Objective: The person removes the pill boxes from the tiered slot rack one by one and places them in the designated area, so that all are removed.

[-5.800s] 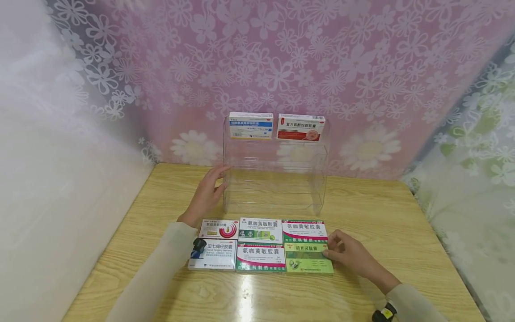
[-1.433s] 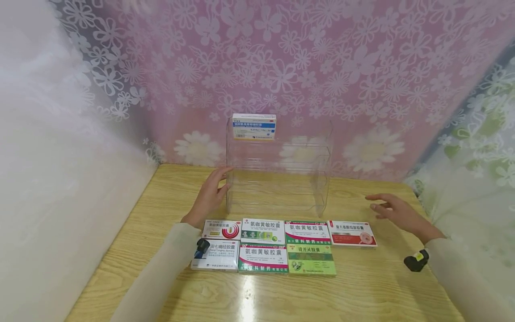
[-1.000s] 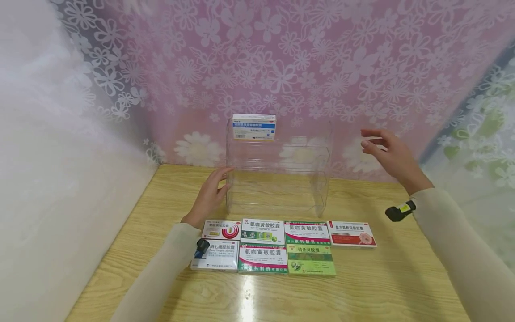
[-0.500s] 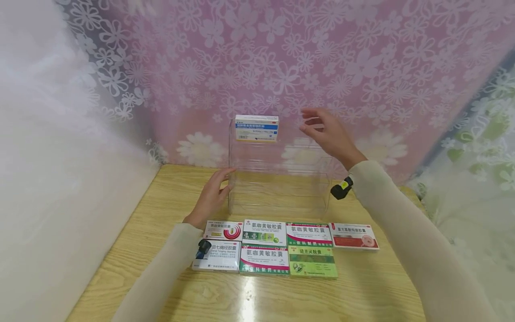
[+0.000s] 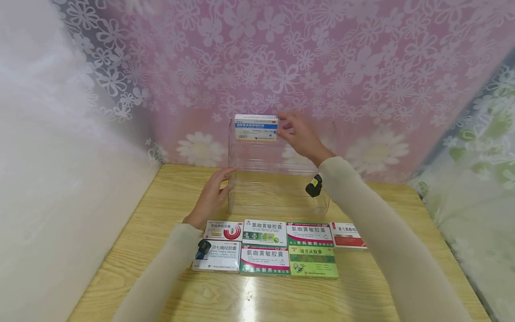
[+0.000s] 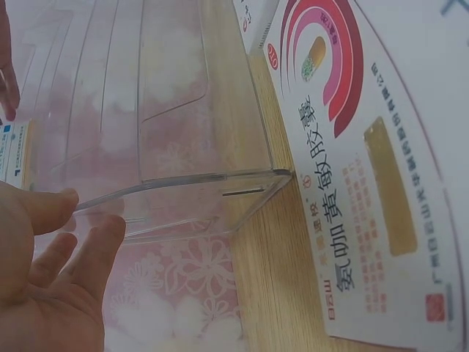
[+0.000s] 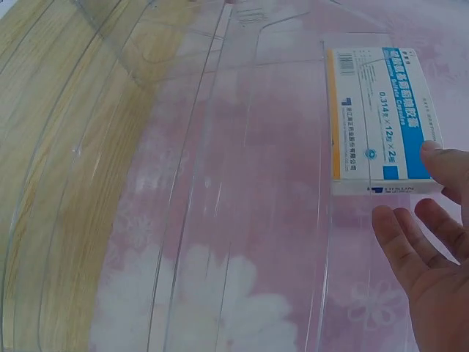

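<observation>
A clear plastic display rack (image 5: 277,197) stands at the back of the table. My left hand (image 5: 211,197) holds its left side edge; in the left wrist view, thumb and fingers lie on either side of the panel. In the rack's top tier, at the left, sits a blue-and-white medicine box (image 5: 255,129). My right hand (image 5: 299,134) is at that box's right end. The right wrist view shows the thumb overlapping the box's front corner, with several fingers beyond its end; the index finger is partly hidden.
Two rows of medicine boxes lie flat before the rack, among them a green box (image 5: 314,264), a box with pink arcs (image 6: 330,147) and a white box (image 5: 225,257). A red-and-white box (image 5: 347,237) lies at the row's right, partly behind the right sleeve.
The red-and-white box went from the rack's top tier to the table row's right end. My right hand then rose and moved left to the blue-and-white box. My left hand stayed.
</observation>
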Demonstrator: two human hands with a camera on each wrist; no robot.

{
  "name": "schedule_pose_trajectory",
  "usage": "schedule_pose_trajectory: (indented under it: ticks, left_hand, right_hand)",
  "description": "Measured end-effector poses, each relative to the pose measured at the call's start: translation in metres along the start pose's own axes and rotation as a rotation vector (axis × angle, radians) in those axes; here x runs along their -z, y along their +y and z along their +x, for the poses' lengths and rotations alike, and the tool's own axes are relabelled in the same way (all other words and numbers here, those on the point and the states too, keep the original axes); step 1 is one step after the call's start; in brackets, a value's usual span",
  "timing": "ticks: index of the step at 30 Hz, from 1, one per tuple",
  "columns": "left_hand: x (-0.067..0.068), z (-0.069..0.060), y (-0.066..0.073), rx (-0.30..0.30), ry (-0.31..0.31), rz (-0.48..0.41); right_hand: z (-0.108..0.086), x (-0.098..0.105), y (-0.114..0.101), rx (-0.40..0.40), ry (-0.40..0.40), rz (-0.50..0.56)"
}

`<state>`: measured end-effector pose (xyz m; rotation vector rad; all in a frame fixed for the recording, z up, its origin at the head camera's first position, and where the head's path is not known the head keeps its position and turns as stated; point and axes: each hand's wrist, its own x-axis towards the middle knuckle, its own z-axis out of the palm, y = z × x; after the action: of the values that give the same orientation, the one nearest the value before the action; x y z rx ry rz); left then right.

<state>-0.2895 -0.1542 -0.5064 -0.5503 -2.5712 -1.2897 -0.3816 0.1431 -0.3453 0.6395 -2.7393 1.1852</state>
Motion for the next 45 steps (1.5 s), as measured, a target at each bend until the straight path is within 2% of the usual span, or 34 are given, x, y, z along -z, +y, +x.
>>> schedule_pose_trajectory:
  ticks: [6,14,18,24,29,33,39,45]
  left_hand:
    - [0.0,-0.001,0.0,0.004,0.001,-0.001]
    - [0.001,-0.002,0.004,0.006,-0.004,0.006]
    - [0.0,-0.002,0.002,0.011,-0.004,0.002]
    - [0.0,-0.002,0.0,0.004,0.0,0.005]
    - [0.0,-0.001,0.0,0.003,0.006,0.0]
    - [0.0,-0.001,0.0,-0.006,0.006,-0.005]
    - [0.0,-0.001,0.0,0.002,-0.001,-0.014]
    - [-0.001,-0.001,-0.002,0.018,-0.003,-0.02]
  right_hand:
    - [0.005,-0.009,-0.008,0.023,0.032,0.018]
    - [0.01,-0.015,-0.017,-0.025,0.127,0.051]
    - [0.008,-0.004,-0.021,0.006,0.166,0.061]
    - [-0.008,0.028,-0.031,0.003,0.208,0.014]
    - [-0.033,0.057,-0.026,-0.001,0.238,0.014]
    - [-0.061,0.079,-0.01,-0.008,0.256,0.0]
    - [-0.116,0.106,0.03,-0.052,0.233,-0.068]
    - [-0.179,0.123,0.079,-0.082,0.141,-0.078]
